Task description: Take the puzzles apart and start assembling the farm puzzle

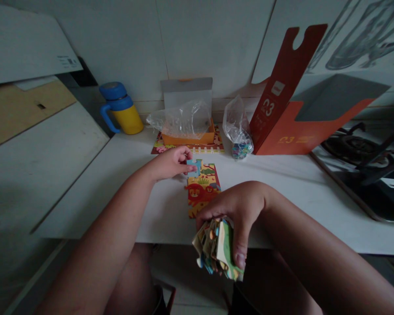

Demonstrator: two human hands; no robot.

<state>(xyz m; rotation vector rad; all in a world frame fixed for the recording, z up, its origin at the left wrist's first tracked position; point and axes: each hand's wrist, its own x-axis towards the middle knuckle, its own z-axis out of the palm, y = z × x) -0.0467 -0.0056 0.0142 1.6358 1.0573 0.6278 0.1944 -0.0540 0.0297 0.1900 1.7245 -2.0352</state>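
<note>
Between the thumb and fingers of my left hand [173, 163] is a light blue puzzle piece [193, 169]. It is at the upper left corner of a partly joined puzzle [202, 188] with red lions and yellow ground; I cannot tell whether it is locked in. Close to the table's front edge, my right hand [238, 205] is wrapped round a thick stack of puzzle pieces [216, 249]. A green and cream piece faces outward on that stack. My right hand covers the puzzle's lower right part.
Behind the puzzle, an open orange box [188, 139] with a clear plastic bag rests on a printed sheet [219, 142]. A bag of colourful pieces [241, 148], a large orange carton [282, 140] and a yellow-blue jug [128, 114] stand at the back. A black stand [364, 183] is at right.
</note>
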